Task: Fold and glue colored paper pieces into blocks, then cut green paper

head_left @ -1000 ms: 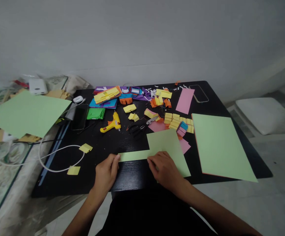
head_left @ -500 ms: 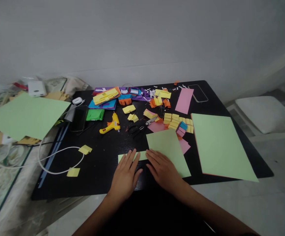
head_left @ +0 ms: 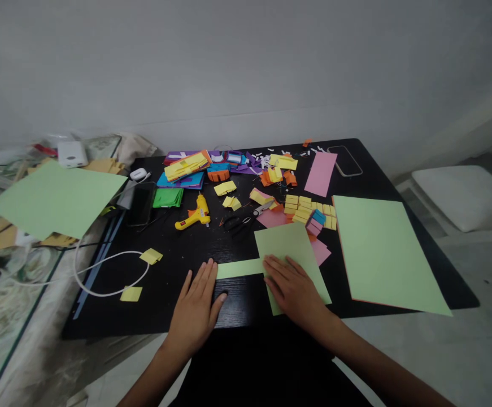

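A narrow pale green paper strip (head_left: 239, 268) lies on the black table in front of me. My left hand (head_left: 194, 310) rests flat at its left end, fingers stretched out and the thumb apart. Flat on a pale green paper sheet (head_left: 287, 240), my right hand (head_left: 295, 289) has its fingertips by the strip's right end. Whether the strip joins this sheet or lies against it, I cannot tell. Just beyond the sheet are scissors (head_left: 263, 208), black-handled pliers (head_left: 241, 226) and rows of small folded yellow paper pieces (head_left: 300, 215).
A yellow glue gun (head_left: 195, 213) lies left of centre, near green folded papers (head_left: 168, 198). At the right is a stack of large pale green sheets (head_left: 385, 249). A white cable (head_left: 97, 295) loops over the left side, by a yellow paper piece (head_left: 131, 294).
My left hand has slid left along the strip to its left end, baring more of it. My right hand has shifted a little right onto the sheet. The camera view has moved slightly.
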{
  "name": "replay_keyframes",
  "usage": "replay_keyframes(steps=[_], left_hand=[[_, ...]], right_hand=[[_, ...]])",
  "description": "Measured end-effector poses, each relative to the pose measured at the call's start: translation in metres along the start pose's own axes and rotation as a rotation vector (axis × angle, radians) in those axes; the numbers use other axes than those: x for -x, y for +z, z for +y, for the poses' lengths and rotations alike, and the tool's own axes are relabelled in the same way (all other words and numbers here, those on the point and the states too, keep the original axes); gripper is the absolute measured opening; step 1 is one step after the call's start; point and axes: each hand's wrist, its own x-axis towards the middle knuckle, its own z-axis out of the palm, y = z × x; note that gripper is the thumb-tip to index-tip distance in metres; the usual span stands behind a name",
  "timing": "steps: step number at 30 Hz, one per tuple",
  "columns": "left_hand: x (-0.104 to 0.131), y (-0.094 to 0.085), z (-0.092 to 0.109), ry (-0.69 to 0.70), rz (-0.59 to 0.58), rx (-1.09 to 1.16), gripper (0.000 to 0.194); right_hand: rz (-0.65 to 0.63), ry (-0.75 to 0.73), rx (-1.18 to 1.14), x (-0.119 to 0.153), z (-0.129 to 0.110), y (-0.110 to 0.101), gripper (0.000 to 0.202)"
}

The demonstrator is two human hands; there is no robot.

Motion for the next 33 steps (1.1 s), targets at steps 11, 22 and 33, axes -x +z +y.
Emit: replay_keyframes(steps=[11, 22, 33], left_hand=[[0.011, -0.003, -0.018, -0.048, 0.027, -0.029, 0.076], [0.018, -0.002, -0.026, -0.049, 0.039, -0.011, 0.078], [0.012, -0.009, -0.043, -0.058, 0.207, 0.139, 0.031]], right_hand=[[-0.008, 0.005, -0.008, -0.001, 0.001, -0.001, 0.036], [0.019, 0.019, -0.008, 0.001, 0.005, -0.001, 0.038], [0.070, 0.026, -0.029, 0.000, 0.005, 0.002, 0.035]])
